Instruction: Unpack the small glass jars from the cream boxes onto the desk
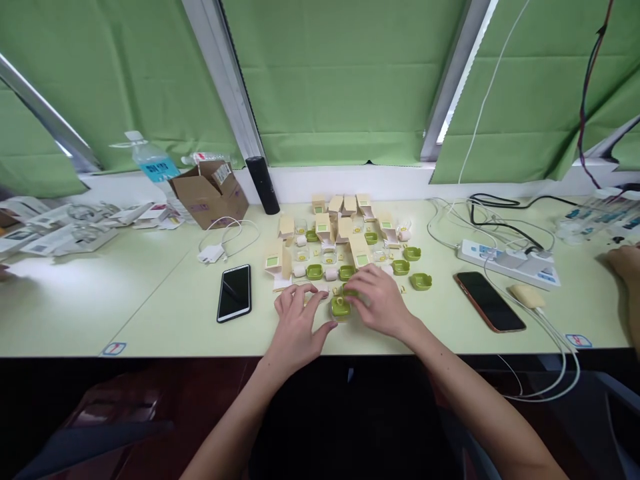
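In the head view, a small clear container with a green top and a small yellow loop (341,307) stands near the table's front edge, between my hands. My left hand (295,327) is just left of it, thumb and fingers apart, fingertips beside a pale piece. My right hand (377,301) is curved at its right side, with thumb and forefinger apart near the loop. Part of another green piece shows behind those fingers. Beyond them are several green square dishes (421,281), white rolls (331,274), clear containers (302,253) and open cream boxes (361,251).
On the left lie a white-edged phone (235,293), a charger (212,253) and a cardboard box (213,197). A black cylinder (263,185) stands at the back. To the right are another phone (490,301), a power strip (510,261) and cables. Another person's hand (625,261) rests far right.
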Tool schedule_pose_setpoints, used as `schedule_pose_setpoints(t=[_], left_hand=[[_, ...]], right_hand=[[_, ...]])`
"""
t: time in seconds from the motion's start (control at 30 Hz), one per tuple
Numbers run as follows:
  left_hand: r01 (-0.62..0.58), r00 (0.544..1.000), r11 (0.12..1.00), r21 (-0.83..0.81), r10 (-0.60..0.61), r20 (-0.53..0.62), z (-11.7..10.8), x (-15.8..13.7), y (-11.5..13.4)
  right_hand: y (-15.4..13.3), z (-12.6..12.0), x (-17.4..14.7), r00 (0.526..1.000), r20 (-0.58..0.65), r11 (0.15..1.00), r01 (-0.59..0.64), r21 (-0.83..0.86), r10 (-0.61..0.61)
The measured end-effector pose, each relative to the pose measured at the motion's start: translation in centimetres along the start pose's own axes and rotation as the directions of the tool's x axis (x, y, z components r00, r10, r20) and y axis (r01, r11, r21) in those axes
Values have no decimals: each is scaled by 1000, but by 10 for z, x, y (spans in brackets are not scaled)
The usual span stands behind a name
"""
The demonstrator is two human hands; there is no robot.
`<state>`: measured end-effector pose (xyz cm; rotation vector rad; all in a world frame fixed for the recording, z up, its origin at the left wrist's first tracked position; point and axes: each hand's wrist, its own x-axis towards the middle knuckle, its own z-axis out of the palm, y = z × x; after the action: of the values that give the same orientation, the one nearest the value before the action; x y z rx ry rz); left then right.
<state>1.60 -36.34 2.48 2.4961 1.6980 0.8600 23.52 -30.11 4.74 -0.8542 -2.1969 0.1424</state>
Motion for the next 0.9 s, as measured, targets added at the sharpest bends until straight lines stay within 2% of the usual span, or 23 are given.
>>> schedule_pose_setpoints(t=[0.07,0.13,0.3,0.53,0.7,0.8,0.9], left_hand=[[5,1000,999,43,-6,20,7,2,5],[33,998,997,72,-37,51,12,6,7],[72,991,995,63,-79,109,20,15,7],[83,989,995,47,-88,121,23,17,7],[87,985,994,70,-96,145,21,19,10],[86,985,993,82,-97,144,22,18,10],[85,988,993,81,-94,126,24,17,8]], right_hand=[[-11,7,-5,996,89,996,-8,-94,17],[-15,13,-8,990,128,991,-44,-129,61],[-13,19,-7,984,131,990,-113,-89,125],[-11,27,-11,971,177,986,-148,-78,160],[-14,21,-10,964,112,958,-253,131,240],[-14,10,-6,944,63,889,-326,322,323],[-9,0,-3,907,10,785,-370,496,421]])
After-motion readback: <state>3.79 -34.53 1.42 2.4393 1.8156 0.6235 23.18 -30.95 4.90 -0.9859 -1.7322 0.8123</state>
